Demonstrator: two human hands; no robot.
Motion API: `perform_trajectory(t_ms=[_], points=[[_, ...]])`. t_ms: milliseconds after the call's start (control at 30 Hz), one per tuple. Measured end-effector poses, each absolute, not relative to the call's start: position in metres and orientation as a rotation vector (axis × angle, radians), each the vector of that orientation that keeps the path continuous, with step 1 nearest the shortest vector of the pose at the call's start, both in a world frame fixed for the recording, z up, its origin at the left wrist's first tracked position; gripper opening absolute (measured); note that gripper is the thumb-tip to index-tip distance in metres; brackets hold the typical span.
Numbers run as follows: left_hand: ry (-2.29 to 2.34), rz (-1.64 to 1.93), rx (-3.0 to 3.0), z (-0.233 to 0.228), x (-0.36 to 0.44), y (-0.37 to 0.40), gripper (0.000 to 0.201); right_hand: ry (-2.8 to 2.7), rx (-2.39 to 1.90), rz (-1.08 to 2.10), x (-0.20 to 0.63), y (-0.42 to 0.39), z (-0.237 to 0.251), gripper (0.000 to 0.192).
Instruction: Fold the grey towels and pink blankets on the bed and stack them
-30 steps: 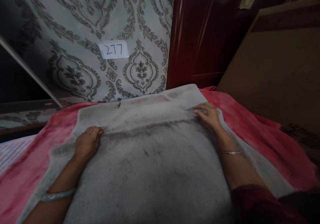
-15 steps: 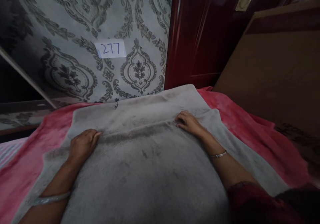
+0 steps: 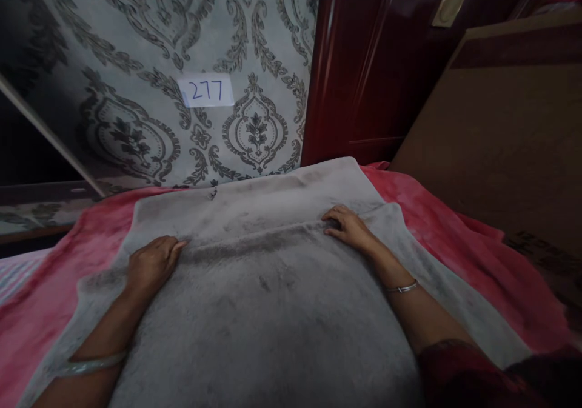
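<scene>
A grey plush blanket (image 3: 254,317) lies spread in front of me, with a raised fold running across it. At the left end of that fold, my left hand (image 3: 153,265) is closed, thumb and fingers pressed together on the fabric. My right hand (image 3: 349,227) grips the right end, its fingers curled over the fold with the thumb on the near side. Both fingertips' undersides are hidden by the cloth. Beyond the fold, the blanket's far part lies flat with a slightly wavy edge.
A pink-red cloth (image 3: 454,232) lies under the blanket and shows at both sides. Behind stand a patterned wall with a paper label (image 3: 207,90) reading 277 and a dark red door (image 3: 354,68). A large cardboard box (image 3: 513,135) stands at right.
The whole view has shifted slightly, moving the scene a little right and down. Both hands keep their places on the fold, and the blanket looks the same.
</scene>
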State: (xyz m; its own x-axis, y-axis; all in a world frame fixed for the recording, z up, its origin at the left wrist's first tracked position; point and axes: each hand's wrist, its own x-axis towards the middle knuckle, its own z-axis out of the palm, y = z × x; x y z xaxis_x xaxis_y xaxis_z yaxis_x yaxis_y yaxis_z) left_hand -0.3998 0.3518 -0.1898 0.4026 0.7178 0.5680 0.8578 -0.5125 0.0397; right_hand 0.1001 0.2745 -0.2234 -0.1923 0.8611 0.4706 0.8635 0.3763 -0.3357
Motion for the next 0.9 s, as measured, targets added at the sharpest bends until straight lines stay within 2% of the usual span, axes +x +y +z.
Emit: perform_trajectory(t_ms=[367, 567, 733, 900], points=[[-1.439, -0.7, -2.422, -0.192, -0.4, 0.354, 0.042, -2.197, -1.55, 0.009, 0.104, 0.269, -0.22, 0.016], [-1.418, -0.684, -2.459, -0.192, -0.4, 0.347, 0.046, -2.004, -1.496, -0.088, 0.103, 0.264, -0.216, 0.029], [-1.364, -0.795, -2.4, -0.198, -0.406, 0.343, 0.047, -1.967, -1.443, 0.052, 0.113, 0.263, -0.218, 0.04], [-1.379, -0.719, -2.532, -0.204, -0.41, 0.346, 0.043, -1.981, -1.475, 0.212, 0.117, 0.267, -0.223, 0.044]])
